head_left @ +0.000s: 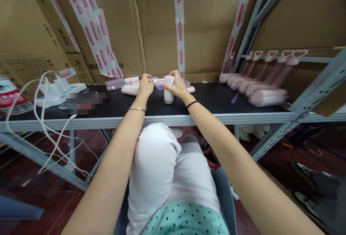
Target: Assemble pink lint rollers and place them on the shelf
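My right hand (177, 86) is closed around a white cylinder (169, 96), which stands nearly upright above the black shelf top, with a dark ring near its lower end. To its left, my left hand (146, 85) has its fingers bent together over several pink and lilac pieces; what they grip is partly hidden. Beside that hand lie a translucent lilac tube (115, 83) with a white end and a pale pink piece (130, 90). More lilac parts (160, 83) lie behind and between the two hands.
Several pink-and-white cylinders with heart-shaped loops (267, 96) line the right side. A small purple tube (234, 98) lies near them. Left are a power strip (51, 100), white cables and a bottle (13, 98). Cardboard (159, 29) backs the shelf; a metal post (310, 91) stands right.
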`<state>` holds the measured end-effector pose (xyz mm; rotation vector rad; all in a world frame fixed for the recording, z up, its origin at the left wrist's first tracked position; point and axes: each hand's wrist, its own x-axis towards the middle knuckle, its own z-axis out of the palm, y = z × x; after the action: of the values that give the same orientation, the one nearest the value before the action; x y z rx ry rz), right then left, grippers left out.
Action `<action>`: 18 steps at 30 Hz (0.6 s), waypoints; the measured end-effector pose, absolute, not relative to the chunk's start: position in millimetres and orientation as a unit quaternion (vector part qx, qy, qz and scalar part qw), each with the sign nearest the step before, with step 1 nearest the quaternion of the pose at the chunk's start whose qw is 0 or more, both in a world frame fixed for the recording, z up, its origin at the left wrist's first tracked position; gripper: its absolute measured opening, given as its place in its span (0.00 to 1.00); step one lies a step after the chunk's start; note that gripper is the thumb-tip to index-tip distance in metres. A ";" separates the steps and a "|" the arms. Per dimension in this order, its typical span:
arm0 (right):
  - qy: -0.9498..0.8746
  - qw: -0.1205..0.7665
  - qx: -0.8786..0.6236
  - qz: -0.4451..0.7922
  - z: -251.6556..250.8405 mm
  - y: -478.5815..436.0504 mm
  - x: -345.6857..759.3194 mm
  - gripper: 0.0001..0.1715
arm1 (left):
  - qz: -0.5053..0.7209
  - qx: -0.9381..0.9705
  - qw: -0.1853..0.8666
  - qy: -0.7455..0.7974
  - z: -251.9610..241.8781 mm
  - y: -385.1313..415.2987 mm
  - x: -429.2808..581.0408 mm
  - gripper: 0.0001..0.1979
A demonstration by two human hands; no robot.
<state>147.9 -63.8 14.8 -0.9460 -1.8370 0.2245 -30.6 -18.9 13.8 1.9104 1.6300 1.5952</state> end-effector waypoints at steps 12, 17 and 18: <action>-0.770 0.490 -0.396 0.098 13.4 -65.1 146.7 0.29 | 0.539 0.645 0.097 0.534 12.2 -19.4 -28.6 0.14; -0.779 0.466 -0.407 0.103 11.3 -66.0 146.5 0.32 | 0.569 0.668 0.190 0.439 17.7 -31.3 -17.5 0.12; -0.779 0.465 -0.406 0.109 9.5 -65.4 146.8 0.33 | 0.566 0.681 0.203 0.417 18.3 -34.2 -15.2 0.14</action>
<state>146.8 -65.4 9.5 -0.9966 -1.9146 0.2684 -15.2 -34.2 18.3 1.9017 1.1647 1.5807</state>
